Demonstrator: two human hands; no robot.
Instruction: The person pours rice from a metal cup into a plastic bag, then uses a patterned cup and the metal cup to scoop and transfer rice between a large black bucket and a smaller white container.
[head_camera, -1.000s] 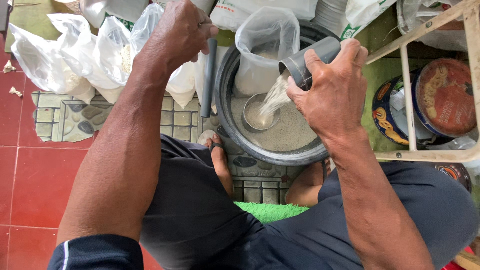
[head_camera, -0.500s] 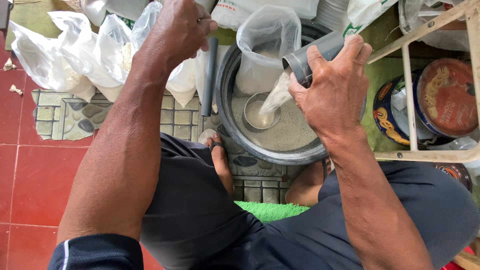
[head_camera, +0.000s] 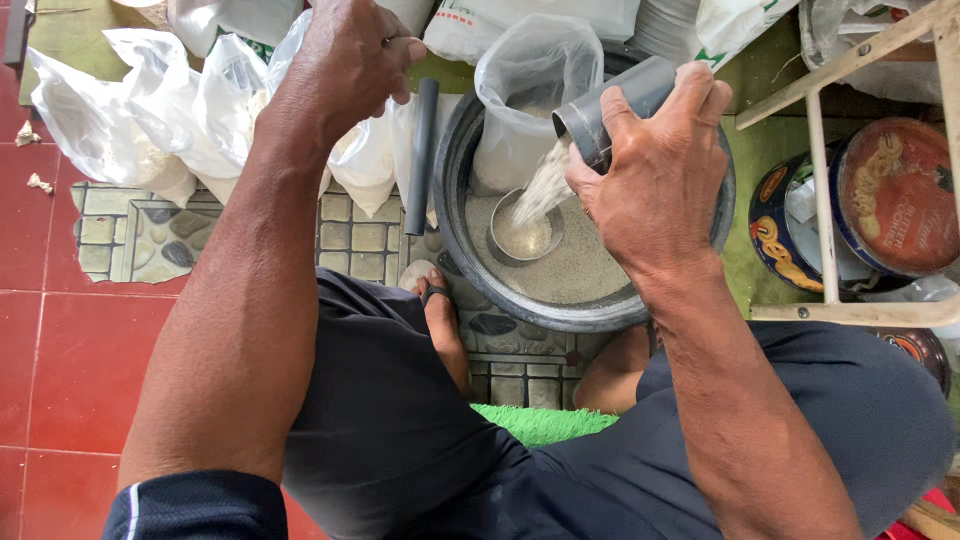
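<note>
Short grey plastic pipe (head_camera: 620, 105), gripped tilted in the closed right hand (head_camera: 665, 180), spills pale grain over the wide metal basin (head_camera: 470, 150); several filled clear bags (head_camera: 150, 110) lie alongside, one open bag (head_camera: 530, 70) stands unfilled; left hand (head_camera: 345, 55) clenched, contents unclear

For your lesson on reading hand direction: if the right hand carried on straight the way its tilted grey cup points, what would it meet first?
Probably the small metal bowl in the grain, below the right hand and grey cup; depth is uncertain.
</note>
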